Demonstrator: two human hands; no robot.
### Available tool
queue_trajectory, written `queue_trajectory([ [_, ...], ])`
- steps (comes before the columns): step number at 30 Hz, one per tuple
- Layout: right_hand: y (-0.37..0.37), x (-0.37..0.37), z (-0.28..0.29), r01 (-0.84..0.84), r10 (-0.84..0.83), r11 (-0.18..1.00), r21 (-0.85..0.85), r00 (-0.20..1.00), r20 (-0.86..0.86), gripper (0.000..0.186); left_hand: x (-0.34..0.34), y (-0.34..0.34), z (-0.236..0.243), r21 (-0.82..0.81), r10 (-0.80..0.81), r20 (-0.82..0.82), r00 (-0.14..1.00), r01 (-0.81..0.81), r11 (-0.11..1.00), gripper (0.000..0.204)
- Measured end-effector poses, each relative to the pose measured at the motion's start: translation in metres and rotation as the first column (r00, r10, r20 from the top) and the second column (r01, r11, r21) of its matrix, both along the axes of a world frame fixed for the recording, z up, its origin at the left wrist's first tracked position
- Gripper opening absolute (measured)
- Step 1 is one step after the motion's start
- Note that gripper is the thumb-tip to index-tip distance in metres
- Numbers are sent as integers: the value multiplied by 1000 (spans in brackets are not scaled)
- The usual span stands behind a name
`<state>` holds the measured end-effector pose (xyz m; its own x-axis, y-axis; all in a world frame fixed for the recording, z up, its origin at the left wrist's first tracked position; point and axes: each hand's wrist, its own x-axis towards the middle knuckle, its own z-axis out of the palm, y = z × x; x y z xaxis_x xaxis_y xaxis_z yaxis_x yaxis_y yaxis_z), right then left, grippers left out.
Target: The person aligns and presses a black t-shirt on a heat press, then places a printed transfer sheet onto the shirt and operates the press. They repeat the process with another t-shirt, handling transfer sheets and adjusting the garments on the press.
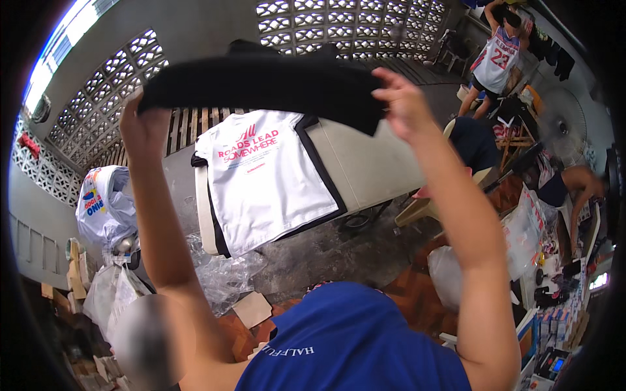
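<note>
A black garment (261, 85) is stretched out in the air between my two raised hands, its middle sagging little and its exact cut hard to tell. At its left end my left hand (145, 127) is closed on the edge, with some of the fingers hidden behind the cloth. My right hand (407, 107) pinches the other end, one finger sticking out. Below it, on a long pale table (365, 159), a white T-shirt (261, 189) with red print lies flat. Black fabric (323, 169) shows along the edges of the white T-shirt, beneath it.
A white printed sack (107, 205) stands left of the table, with clear plastic wrapping (228, 274) on the floor nearby. Plastic chairs, a large fan (562, 124) and a full clear bag (521, 228) crowd the right. One person (499, 58) stands back right; another (574, 186) bends at the right edge.
</note>
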<state>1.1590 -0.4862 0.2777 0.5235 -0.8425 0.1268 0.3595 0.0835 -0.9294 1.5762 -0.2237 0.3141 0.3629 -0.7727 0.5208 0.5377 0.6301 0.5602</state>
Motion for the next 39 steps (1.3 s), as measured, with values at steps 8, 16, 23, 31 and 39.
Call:
queue_trajectory([
  [8,24,98,-268,51,-212,950,-307,829,-518,43,26,153,-328,764,344,323,882,-457,455,20],
  [16,42,-163,-343,-750,-35,621,-226,261,-965,19,-179,150,-367,145,-309,918,249,-935,-323,34],
  [23,157,-424,-419,233,196,961,146,-211,-958,34,-394,-90,-329,212,-113,963,246,-425,880,23],
  [31,278,-547,-486,699,321,659,278,73,-944,36,-573,-291,-314,424,-427,904,32,68,903,14],
  [39,284,-579,-564,523,-12,852,31,77,-997,38,-722,-387,-353,353,-362,930,-57,405,843,17],
])
